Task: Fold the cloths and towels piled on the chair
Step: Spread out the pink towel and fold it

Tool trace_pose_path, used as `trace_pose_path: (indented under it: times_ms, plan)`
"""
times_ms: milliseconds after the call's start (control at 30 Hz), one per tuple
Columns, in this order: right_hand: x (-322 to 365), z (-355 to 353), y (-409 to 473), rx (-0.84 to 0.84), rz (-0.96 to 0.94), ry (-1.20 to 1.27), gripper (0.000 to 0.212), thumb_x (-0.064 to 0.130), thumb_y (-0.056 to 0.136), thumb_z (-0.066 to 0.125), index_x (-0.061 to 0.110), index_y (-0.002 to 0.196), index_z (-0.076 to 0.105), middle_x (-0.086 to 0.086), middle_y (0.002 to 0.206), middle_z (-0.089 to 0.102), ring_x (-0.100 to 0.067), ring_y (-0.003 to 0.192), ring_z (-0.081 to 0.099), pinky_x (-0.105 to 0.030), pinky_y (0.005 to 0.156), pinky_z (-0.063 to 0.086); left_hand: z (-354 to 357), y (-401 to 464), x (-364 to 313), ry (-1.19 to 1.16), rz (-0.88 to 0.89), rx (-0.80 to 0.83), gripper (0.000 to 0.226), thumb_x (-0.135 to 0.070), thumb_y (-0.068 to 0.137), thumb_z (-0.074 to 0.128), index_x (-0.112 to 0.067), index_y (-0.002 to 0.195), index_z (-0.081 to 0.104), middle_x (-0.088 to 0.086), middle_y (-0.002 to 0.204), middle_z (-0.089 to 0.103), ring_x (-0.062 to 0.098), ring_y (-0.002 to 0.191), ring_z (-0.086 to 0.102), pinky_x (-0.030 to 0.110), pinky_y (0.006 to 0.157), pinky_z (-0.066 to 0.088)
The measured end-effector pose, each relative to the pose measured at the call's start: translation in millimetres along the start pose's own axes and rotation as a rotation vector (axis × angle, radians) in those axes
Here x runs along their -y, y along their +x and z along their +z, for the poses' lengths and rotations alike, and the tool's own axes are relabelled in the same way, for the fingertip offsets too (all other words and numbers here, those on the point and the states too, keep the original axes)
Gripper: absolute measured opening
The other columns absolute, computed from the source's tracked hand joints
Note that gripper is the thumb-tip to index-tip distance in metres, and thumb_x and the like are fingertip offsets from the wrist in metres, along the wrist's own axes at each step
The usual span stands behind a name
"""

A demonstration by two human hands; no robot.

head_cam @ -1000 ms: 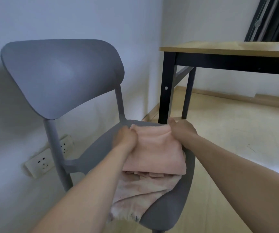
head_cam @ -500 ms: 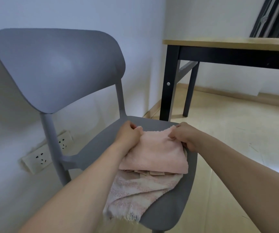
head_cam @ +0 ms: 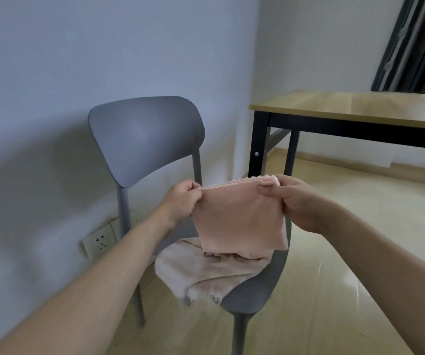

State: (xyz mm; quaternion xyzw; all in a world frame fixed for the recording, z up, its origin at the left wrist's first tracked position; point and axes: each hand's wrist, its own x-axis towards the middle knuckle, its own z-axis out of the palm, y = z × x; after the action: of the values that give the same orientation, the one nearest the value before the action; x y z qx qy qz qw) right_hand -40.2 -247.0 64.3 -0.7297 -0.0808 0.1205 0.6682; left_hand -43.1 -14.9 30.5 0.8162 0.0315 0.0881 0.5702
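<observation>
A peach-pink towel [head_cam: 239, 219] hangs in the air above the seat of a grey plastic chair [head_cam: 145, 134]. My left hand [head_cam: 182, 199] pinches its upper left corner and my right hand [head_cam: 296, 201] pinches its upper right corner, so the cloth hangs stretched between them. Its lower edge just reaches a paler pink fringed towel [head_cam: 206, 272] that lies crumpled on the seat and droops over the front edge.
A wooden table with black legs [head_cam: 347, 108] stands to the right of the chair. Dark curtains [head_cam: 416, 47] hang at the back right. A wall socket [head_cam: 100, 242] sits low on the wall behind the chair. The floor is pale wood.
Both hands have lifted the peach towel off the pile on the seat and spread it by its top corners. The view has pulled back and up from the chair.
</observation>
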Motion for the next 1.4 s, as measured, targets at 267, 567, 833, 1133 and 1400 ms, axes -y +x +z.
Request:
trace_pose_path:
  times_ms: [267,567,833,1133,1400]
  plan:
    - [29,26,-55,-0.11,-0.26,0.046,0.012,0.01,0.098,0.05,0.014,0.098,0.062,-0.004,0.082,0.062,-0.017,0.074,0.056,-0.025,0.068,0.046,-20,-74,-30,-0.173,-0.018,0.071,0.008,-0.016,0.073,0.042,-0.018,0.065,0.039,-0.002,0.061,0.031,0.014,0.058,0.026,0.028,0.052,0.019]
    - [22,52,-88,0.114,0.006,-0.352,0.064,0.042,0.086,0.064,0.021,0.14,0.036,0.0,0.129,0.052,-0.021,0.114,0.053,-0.04,0.099,0.046,-23,-108,-47,-0.233,0.028,0.189,0.008,-0.01,0.074,0.054,-0.014,0.081,0.056,0.009,0.082,0.065,0.02,0.079,0.059,0.03,0.074,0.048]
    - [5,62,-91,0.272,0.034,-0.53,0.063,0.029,0.081,0.074,0.026,0.137,0.045,0.007,0.137,0.05,-0.016,0.124,0.046,-0.035,0.106,0.037,-41,-112,-54,-0.195,0.13,0.264,0.019,0.002,0.088,0.06,-0.015,0.084,0.065,0.007,0.088,0.061,0.018,0.084,0.056,0.028,0.073,0.047]
    - [5,58,-89,0.276,0.068,-0.365,0.039,0.019,0.083,0.072,0.02,0.116,0.051,-0.004,0.115,0.061,-0.024,0.109,0.056,-0.037,0.098,0.046,-47,-113,-46,-0.254,0.105,0.194,0.012,0.001,0.083,0.069,-0.01,0.088,0.069,0.015,0.1,0.065,0.021,0.093,0.061,0.032,0.088,0.05]
    - [0,64,-84,0.195,0.052,-0.326,0.022,0.014,0.087,0.058,0.004,0.105,0.066,-0.012,0.101,0.071,-0.025,0.093,0.066,-0.037,0.087,0.051,-45,-108,-40,-0.289,0.026,0.225,0.021,-0.005,0.086,0.068,-0.02,0.101,0.067,0.012,0.105,0.065,0.021,0.091,0.063,0.032,0.081,0.053]
